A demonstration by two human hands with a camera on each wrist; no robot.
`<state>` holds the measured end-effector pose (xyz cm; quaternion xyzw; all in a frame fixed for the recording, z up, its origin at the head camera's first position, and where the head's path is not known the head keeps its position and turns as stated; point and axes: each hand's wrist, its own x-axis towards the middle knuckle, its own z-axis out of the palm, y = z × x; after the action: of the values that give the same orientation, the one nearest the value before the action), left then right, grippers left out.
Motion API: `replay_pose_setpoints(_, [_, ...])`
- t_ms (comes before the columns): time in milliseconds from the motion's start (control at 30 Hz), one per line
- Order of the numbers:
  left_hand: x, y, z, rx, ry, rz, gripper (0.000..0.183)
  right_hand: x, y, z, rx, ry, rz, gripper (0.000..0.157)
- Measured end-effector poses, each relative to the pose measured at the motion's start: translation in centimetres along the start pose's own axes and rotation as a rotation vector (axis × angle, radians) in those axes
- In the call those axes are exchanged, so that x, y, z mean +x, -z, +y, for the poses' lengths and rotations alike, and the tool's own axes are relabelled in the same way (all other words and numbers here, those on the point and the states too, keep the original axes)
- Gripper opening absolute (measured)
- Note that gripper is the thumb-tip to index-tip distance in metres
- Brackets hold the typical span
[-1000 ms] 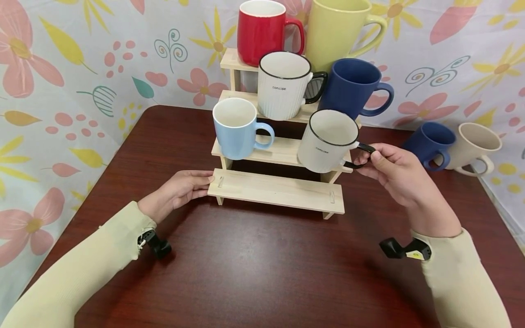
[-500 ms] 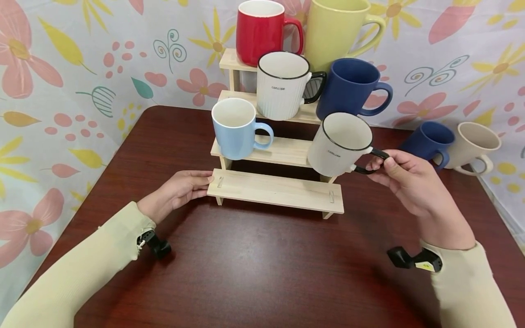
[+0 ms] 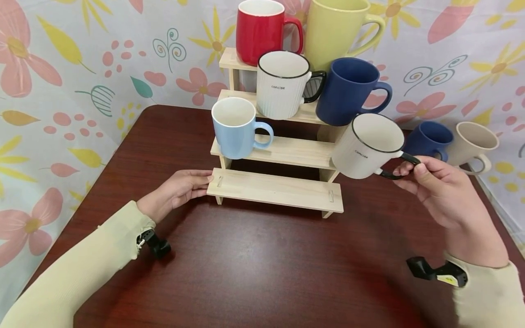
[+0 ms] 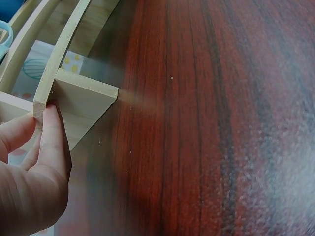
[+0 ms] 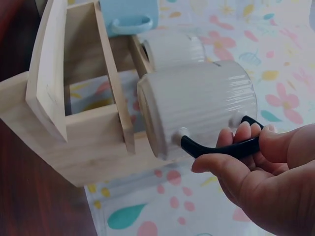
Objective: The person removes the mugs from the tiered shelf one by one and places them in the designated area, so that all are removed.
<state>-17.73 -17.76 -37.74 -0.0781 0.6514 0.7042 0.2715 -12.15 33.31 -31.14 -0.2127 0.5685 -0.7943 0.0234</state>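
Observation:
My right hand [image 3: 447, 191] grips the black handle of a white ribbed mug [image 3: 368, 145] with a black rim and the word "concise". The mug is tilted and overlaps the right end of the stand's third tier in the head view; in the right wrist view its ribbed side [image 5: 202, 105] faces the camera. My left hand [image 3: 180, 193] pinches the left end of the lowest shelf of a stepped wooden stand [image 3: 275, 189]. Thumb and fingers lie on either side of that board's end [image 4: 39, 108] in the left wrist view. A light blue mug [image 3: 234, 130] stands on the tier above.
Higher on the stand are a second white "concise" mug [image 3: 282, 86], a dark blue mug [image 3: 347, 91], a red mug [image 3: 259, 32] and a yellow mug [image 3: 336, 34]. Behind my right hand, a small blue mug [image 3: 428, 139] and a beige mug [image 3: 473, 143] stand on the dark wooden table [image 3: 246, 269].
My right hand has carried the white mug to the right, from over the third tier to the stand's right end, and tilted it more. The left hand has stayed at the shelf end.

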Motion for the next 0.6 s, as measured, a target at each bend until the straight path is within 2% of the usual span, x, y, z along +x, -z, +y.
replay_pose_setpoints(233, [-0.1, 0.0, 0.1, -0.021, 0.013, 0.0, 0.057, -0.9, 1.3, -0.5, -0.015, 0.007, 0.018, 0.03])
replay_pose_setpoints(600, [-0.1, 0.0, 0.1, -0.02, 0.014, 0.002, 0.058, -2.2, 2.3, -0.5, 0.085, 0.018, 0.121, 0.029])
